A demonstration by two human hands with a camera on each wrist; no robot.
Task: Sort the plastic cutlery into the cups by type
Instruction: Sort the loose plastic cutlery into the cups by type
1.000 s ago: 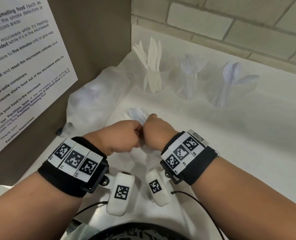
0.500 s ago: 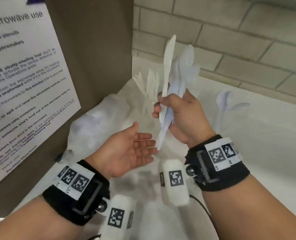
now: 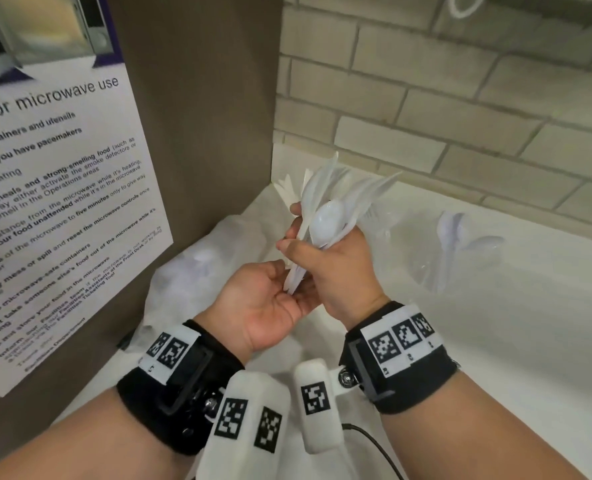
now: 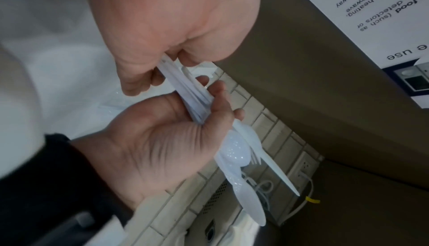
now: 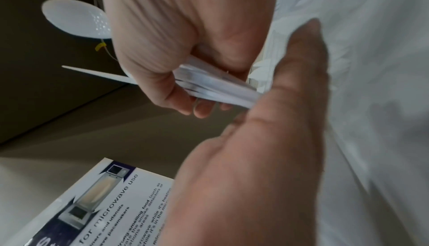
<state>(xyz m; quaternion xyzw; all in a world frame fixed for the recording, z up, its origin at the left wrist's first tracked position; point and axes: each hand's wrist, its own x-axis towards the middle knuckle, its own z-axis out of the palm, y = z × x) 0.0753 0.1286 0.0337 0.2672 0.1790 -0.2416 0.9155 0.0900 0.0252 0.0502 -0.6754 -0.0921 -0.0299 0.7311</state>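
Observation:
My right hand [image 3: 336, 268] grips a bunch of white plastic cutlery [image 3: 329, 216] by the handles, heads up: spoons, forks and a knife blade fan out above the fist. My left hand [image 3: 266, 299] lies palm up under it, fingers relaxed, and the handle ends touch its palm. The left wrist view shows the bunch [image 4: 234, 151] running from the left palm [image 4: 162, 30] through the right fist [image 4: 162, 140]. A clear cup of spoons [image 3: 460, 244] stands at the right. The knife cup [image 3: 285, 188] peeks out behind the bunch. The fork cup is mostly hidden by my right hand.
A crumpled clear plastic bag [image 3: 201, 265] lies on the white counter [image 3: 495, 341] at the left. A brown panel with a microwave notice [image 3: 62, 202] closes the left side. A brick wall [image 3: 460, 116] runs along the back.
My right hand lifted the cutlery bunch off the counter and holds it upright. The left hand let go, opened, and now sits closer under the handle ends.

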